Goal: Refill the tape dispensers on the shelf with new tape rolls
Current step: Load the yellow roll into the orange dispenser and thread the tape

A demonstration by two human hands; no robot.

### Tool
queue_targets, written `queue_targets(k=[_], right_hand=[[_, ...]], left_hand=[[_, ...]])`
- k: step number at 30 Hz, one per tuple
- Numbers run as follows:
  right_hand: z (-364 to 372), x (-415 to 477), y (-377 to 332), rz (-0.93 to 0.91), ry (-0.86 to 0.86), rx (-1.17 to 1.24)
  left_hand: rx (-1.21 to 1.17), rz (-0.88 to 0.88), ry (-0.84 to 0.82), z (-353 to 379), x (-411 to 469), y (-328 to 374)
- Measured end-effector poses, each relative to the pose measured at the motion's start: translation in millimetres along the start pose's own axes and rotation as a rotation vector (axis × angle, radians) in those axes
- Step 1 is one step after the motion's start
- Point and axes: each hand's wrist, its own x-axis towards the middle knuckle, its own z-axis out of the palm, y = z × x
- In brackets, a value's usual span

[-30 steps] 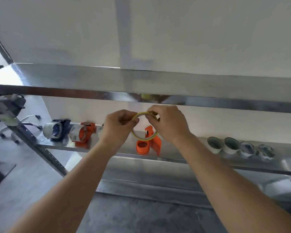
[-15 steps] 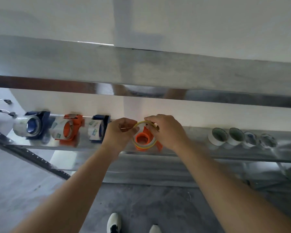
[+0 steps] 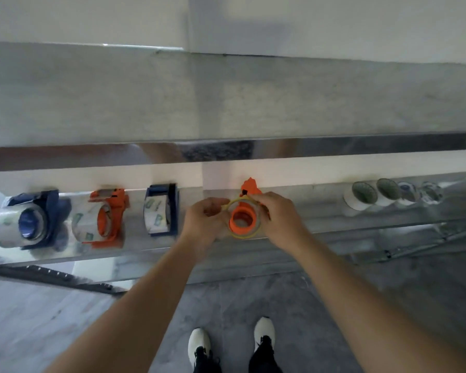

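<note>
Hands: left hand (image 3: 203, 222), right hand (image 3: 280, 219) pinch tape roll (image 3: 244, 235) on orange dispenser (image 3: 249, 187); labels (image 3: 158, 219) blurred.

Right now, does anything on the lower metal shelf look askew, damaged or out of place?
Nothing damaged or spilled. Only the thin yellowish tape ring, held by left hand and right hand, hangs loosely round the hub of the orange plastic dispenser, seemingly unseated.
</note>
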Motion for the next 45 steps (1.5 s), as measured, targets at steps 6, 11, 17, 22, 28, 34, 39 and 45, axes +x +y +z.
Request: queue_targets(k=[6, 11, 17, 22, 28, 34, 39, 45], right_hand=[[8, 12, 18, 0.044, -0.001, 0.023], [26, 25, 35, 0.084, -0.059, 0.012], [39, 33, 43, 0.104, -0.107, 0.013], [44, 34, 45, 0.108, -0.129, 0.041], [55, 32, 53, 0.118, -0.146, 0.083], [61, 24, 55, 0.081, -0.129, 0.123], [62, 22, 58, 0.021, -0.079, 0.089], [44, 17, 62, 0.1, 0.207, -0.023]], left_hand=[[0.032, -0.004, -0.018, 14, 14, -13], [0.054, -0.038, -0.018, 24, 31, -29], [0.108, -0.027, 0.052, 30, 47, -52], [0.049, -0.099, 0.038, 31, 58, -60], [0.103, -0.064, 0.078, 34, 65, -68], [0.175, -0.045, 0.154, 32, 64, -79], [0.166, -0.046, 0.138, 32, 58, -81], [0.186, -0.075, 0.16, 34, 56, -83]])
